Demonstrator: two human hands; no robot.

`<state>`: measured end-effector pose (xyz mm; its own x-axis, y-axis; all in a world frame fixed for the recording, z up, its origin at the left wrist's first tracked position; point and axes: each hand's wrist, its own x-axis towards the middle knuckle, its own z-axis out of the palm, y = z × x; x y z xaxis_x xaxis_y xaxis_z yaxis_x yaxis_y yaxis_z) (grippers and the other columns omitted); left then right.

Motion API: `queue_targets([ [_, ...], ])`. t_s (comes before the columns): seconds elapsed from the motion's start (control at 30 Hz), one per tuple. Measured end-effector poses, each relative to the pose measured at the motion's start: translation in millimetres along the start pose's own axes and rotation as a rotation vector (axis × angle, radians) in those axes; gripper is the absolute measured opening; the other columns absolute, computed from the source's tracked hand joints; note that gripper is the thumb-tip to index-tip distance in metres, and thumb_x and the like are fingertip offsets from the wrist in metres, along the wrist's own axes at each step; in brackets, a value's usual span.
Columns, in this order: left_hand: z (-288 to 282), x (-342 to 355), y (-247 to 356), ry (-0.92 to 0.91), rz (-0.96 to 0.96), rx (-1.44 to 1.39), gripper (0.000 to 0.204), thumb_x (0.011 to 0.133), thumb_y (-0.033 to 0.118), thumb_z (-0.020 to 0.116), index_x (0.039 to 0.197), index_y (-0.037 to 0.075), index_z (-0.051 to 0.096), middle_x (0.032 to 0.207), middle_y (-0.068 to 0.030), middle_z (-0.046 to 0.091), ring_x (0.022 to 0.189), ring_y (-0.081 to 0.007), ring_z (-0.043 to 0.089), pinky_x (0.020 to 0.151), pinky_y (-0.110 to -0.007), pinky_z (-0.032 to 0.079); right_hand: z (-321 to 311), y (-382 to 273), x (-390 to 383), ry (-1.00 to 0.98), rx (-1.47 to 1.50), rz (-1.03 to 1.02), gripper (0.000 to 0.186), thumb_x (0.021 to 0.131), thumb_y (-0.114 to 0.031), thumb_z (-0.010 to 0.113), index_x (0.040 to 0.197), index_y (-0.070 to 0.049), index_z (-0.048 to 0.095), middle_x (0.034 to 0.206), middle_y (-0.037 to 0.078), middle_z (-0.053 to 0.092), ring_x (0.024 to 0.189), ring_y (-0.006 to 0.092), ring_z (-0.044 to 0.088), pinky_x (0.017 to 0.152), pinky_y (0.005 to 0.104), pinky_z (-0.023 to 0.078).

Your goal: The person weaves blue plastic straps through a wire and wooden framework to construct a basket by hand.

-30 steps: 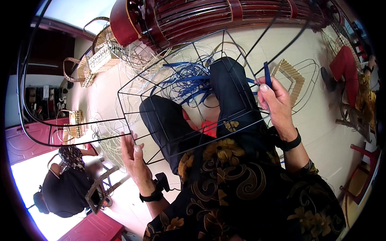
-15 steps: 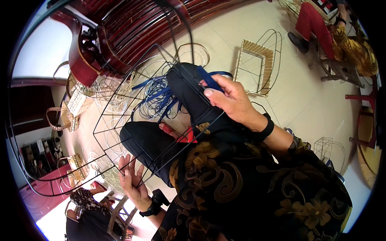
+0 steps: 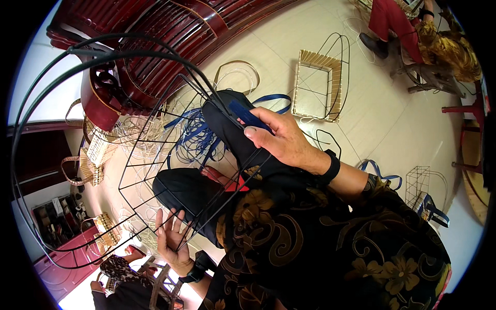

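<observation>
A black wire basket frame (image 3: 120, 188) with tall looped handles (image 3: 139, 55) lies tilted across my lap. Its handles lean toward the left. My right hand (image 3: 287, 139) pinches a flat blue strip (image 3: 240, 111) between thumb and fingers at the frame's far right side, where the strip lies along the wires. Low on the frame's near side, my left hand (image 3: 173, 242) has its fingers stretched out among the wires, palm turned up, holding nothing. A tangle of loose blue strips (image 3: 192, 133) shows through the frame, beyond my knees.
A dark red wooden bench (image 3: 170, 31) stands at the back left. On the floor are a partly wrapped rectangular frame (image 3: 337, 93), pale strips (image 3: 139, 129) and a small wire frame (image 3: 417, 183). Another person (image 3: 449, 51) sits at the far right, and one (image 3: 129, 281) at the lower left.
The basket frame has tipped so its handles swing down and left. My right hand, with the blue strip, has shifted slightly left and nearer. A blue strip now shows on the floor at right.
</observation>
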<state>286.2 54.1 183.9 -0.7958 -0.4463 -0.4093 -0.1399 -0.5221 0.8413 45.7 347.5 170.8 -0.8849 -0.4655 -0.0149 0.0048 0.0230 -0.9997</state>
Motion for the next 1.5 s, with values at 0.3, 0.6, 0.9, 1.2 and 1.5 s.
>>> queue_targets([
  [0.3,-2,1,-5,-0.003,0.045,0.000,0.058,0.091,0.031,0.055,0.136,-0.002,0.040,0.127,-0.0232,0.051,0.115,-0.0377,0.055,0.091,-0.049,0.049,-2,-1,1,-0.035,-0.001,0.024,0.040,0.091,-0.037,0.060,0.109,-0.001,0.058,0.070,0.003,0.056,0.065,0.0074,0.050,0.057,0.0247,0.042],
  [0.6,-4,2,-6,0.019,0.043,0.015,0.055,0.091,0.031,0.054,0.133,-0.003,0.044,0.125,-0.0235,0.052,0.112,-0.0372,0.057,0.089,-0.048,0.051,0,-1,2,-0.021,0.012,0.022,0.037,0.092,-0.036,0.060,0.106,-0.001,0.059,0.068,0.001,0.055,0.063,0.0062,0.049,0.056,0.0235,0.040],
  [0.9,1,2,-7,0.058,0.040,0.032,0.051,0.091,0.031,0.052,0.130,-0.002,0.046,0.124,-0.0223,0.054,0.108,-0.0354,0.058,0.086,-0.046,0.051,1,6,1,0.007,0.010,0.028,0.041,0.089,-0.037,0.062,0.107,0.000,0.058,0.067,0.006,0.056,0.062,0.0083,0.048,0.055,0.0265,0.041],
  [1.2,1,2,-7,0.077,0.048,0.081,0.051,0.092,0.033,0.051,0.129,-0.003,0.047,0.123,-0.0224,0.053,0.106,-0.0345,0.059,0.084,-0.045,0.051,1,7,0,0.028,0.002,-0.072,0.038,0.091,-0.037,0.059,0.109,-0.003,0.058,0.064,0.007,0.056,0.059,0.0103,0.051,0.055,0.0269,0.042],
  [1.5,-1,6,-5,0.054,0.029,0.056,0.050,0.092,0.032,0.052,0.129,-0.002,0.047,0.123,-0.0246,0.054,0.107,-0.0371,0.059,0.086,-0.048,0.051,-37,25,-10,0.224,0.137,0.174,0.022,0.093,-0.025,0.057,0.094,-0.004,0.062,0.065,-0.001,0.058,0.056,0.0053,0.053,0.050,0.0218,0.041],
])
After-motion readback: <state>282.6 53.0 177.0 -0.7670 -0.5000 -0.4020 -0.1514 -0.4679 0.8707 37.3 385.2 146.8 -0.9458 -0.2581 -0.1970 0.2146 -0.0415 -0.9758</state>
